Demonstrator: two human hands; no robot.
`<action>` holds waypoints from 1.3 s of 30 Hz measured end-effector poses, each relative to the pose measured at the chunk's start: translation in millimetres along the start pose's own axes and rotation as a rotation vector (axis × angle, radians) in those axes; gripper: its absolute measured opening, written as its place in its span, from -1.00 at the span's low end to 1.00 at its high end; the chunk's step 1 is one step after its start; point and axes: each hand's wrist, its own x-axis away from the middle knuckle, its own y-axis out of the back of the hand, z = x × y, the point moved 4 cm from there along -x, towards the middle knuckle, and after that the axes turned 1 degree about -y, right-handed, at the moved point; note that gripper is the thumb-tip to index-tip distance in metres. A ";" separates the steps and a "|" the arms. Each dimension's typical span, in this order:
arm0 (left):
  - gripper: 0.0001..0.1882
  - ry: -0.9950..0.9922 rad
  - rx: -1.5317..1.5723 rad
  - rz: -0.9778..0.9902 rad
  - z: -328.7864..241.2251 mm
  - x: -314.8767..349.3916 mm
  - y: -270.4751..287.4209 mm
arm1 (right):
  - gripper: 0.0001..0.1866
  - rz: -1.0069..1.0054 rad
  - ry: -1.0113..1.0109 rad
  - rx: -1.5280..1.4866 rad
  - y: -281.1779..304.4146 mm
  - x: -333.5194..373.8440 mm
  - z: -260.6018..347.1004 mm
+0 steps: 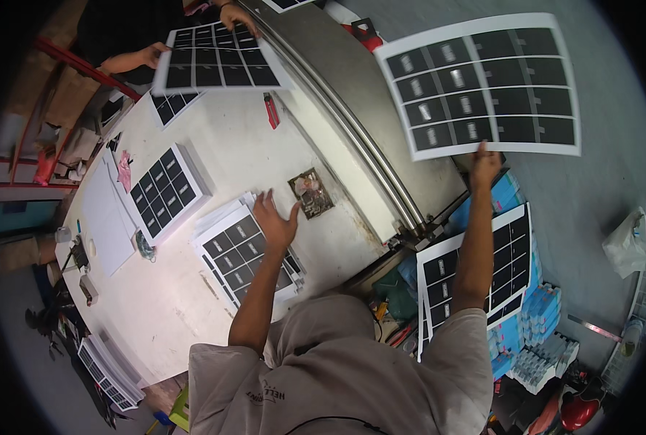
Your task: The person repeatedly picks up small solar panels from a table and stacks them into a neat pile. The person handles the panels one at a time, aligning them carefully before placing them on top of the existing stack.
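Note:
My right hand (485,168) is stretched out to the right, its fingers closed on the lower edge of a large printed sheet (508,80). Rows of black rectangles with white borders cover this sheet, which is slightly blurred. My left hand (276,223) has its fingers spread and holds nothing. It is over the edge of an uneven pile of similar sheets (237,255) on the white table (185,290); whether it touches them I cannot tell. More printed sheets (439,272) lie below my right forearm.
Across the table another person's hands (237,18) hold a similar sheet (217,61). A neat stack of prints (165,192), a red cutter knife (271,111) and a dirty square recess (311,193) are on the tabletop. Metal rollers (352,138) run along its right side. Blue-wrapped bundles (539,315) stand at lower right.

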 end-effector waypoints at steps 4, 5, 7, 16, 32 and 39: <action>-0.29 -0.017 0.256 0.156 -46.1 -27.1 -44.2 | -0.74 0.213 0.000 0.430 -13.4 43.5 -43.9; -0.32 -0.005 0.311 0.205 -49.8 -31.8 -55.5 | -0.70 0.264 0.212 0.693 -6.9 57.3 -35.0; -0.39 0.331 0.717 0.306 -33.7 -35.3 -84.2 | -0.60 0.241 0.350 0.863 9.8 87.8 -4.6; -0.50 0.890 1.262 0.371 59.7 2.7 -67.8 | 0.20 -0.631 -0.609 1.614 350.7 235.2 78.9; -0.66 0.568 0.507 -0.062 55.9 23.7 401.0 | 0.05 -0.884 -0.648 1.682 478.2 310.1 23.9; -0.63 0.713 0.452 -0.105 83.7 61.7 372.6 | 0.20 -0.559 -0.803 0.882 499.3 309.8 -13.4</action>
